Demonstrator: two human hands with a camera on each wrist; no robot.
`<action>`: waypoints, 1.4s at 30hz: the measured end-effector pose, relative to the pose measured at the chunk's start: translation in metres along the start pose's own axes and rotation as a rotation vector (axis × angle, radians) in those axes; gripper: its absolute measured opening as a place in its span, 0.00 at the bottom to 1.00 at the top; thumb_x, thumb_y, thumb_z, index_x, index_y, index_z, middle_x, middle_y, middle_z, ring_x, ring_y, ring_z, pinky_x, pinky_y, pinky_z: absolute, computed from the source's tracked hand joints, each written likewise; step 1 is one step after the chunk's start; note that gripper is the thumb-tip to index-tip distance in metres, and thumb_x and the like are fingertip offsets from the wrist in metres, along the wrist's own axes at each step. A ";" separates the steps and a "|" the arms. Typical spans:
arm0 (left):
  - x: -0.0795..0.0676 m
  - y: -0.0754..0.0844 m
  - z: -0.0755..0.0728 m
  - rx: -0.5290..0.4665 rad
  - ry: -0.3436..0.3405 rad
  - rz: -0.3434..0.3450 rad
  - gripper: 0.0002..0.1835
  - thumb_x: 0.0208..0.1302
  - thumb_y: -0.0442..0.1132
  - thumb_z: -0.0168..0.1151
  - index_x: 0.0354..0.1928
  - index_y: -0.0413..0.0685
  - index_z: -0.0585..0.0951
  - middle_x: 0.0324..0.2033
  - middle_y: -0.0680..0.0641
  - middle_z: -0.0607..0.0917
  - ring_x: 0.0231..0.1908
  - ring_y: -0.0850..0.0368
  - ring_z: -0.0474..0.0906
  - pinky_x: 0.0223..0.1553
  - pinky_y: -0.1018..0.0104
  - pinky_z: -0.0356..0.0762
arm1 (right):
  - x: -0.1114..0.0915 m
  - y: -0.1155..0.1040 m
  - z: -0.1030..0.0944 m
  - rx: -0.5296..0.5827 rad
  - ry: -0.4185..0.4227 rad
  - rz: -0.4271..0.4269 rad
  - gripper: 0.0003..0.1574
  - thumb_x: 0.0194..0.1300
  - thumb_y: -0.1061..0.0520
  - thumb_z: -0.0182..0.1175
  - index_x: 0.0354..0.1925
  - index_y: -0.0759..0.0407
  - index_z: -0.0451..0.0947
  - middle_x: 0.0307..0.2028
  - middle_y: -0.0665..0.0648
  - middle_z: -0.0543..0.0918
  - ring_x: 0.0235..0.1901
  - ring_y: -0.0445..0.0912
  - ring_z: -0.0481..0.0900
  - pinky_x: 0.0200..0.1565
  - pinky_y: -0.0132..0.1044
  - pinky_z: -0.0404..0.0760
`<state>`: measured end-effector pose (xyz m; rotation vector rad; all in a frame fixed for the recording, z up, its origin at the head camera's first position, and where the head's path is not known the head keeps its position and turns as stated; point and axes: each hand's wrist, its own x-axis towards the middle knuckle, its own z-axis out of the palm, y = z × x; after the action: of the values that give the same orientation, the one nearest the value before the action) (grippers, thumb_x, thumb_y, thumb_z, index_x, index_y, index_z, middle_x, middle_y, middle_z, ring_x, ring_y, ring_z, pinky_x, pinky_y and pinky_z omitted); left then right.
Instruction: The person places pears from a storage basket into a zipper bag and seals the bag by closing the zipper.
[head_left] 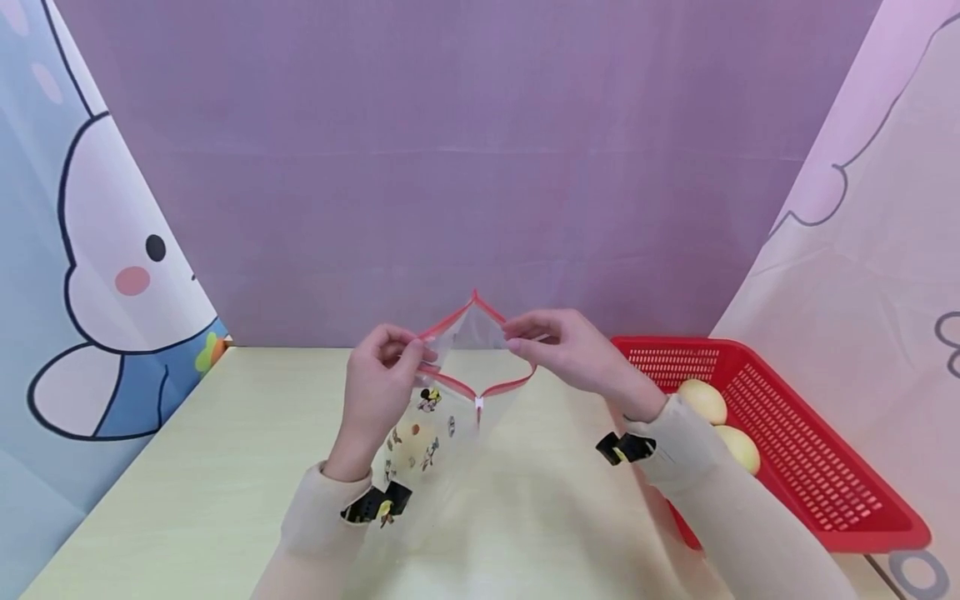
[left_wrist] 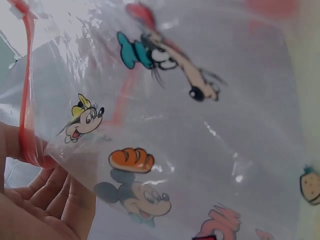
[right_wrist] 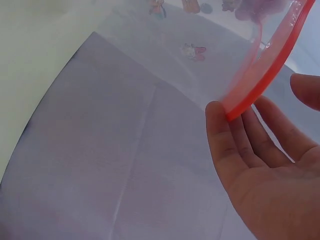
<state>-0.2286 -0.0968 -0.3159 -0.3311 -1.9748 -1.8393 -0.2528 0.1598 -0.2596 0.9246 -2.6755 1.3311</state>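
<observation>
A clear plastic zip bag (head_left: pixel 450 425) with cartoon prints, a red zip strip and a white slider (head_left: pixel 479 403) hangs between both hands, its mouth spread wide in a diamond shape. My left hand (head_left: pixel 380 387) pinches the mouth's left edge between thumb and fingers. On the opposite side, my right hand (head_left: pixel 566 346) holds the rim with bent fingers. The right wrist view shows fingertips (right_wrist: pixel 217 112) against the red strip (right_wrist: pixel 270 72), with the thumb apart from them. A pale yellowish patch shows through the bag's lower part; whether something lies inside is unclear.
To the right stands a red plastic basket (head_left: pixel 825 446) with pale yellow round things (head_left: pixel 738 450) in it, partly behind my right forearm. Beneath is a light wooden table (head_left: pixel 202 475). A purple cloth (head_left: pixel 465 150) rises behind, with cartoon-printed sheets at both sides.
</observation>
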 end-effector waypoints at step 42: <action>-0.007 -0.008 0.020 0.042 -0.109 -0.002 0.03 0.73 0.32 0.57 0.43 0.39 0.78 0.34 0.40 0.88 0.30 0.52 0.86 0.34 0.63 0.87 | -0.026 0.064 -0.058 -0.478 0.011 0.177 0.47 0.64 0.45 0.69 0.75 0.57 0.63 0.71 0.63 0.68 0.68 0.63 0.65 0.63 0.67 0.71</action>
<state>-0.2289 -0.0770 -0.3274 -0.4251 -2.0831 -1.8137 -0.2776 0.2452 -0.2753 0.6330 -2.9169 0.6467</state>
